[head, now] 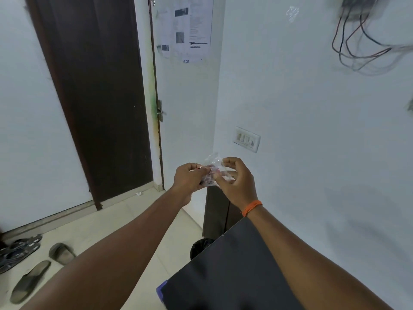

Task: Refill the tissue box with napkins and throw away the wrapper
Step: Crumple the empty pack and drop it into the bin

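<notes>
A crumpled clear plastic wrapper (211, 170) with red print is held up at chest height in front of the white wall. My left hand (186, 179) pinches its left side and my right hand (238, 180), with an orange thread on the wrist, pinches its right side. Both hands are closed on the wrapper and bunch it between them. Down below, a bin with a black liner (200, 246) stands on the floor, partly hidden behind the dark table top. No tissue box or napkins are in view.
A dark table top (234, 271) fills the lower middle under my right forearm. A dark cabinet (218, 211) stands against the wall behind the bin. A brown door (98, 97) is at left, sandals (33, 276) lie on the tiled floor, and cables (366, 48) hang at top right.
</notes>
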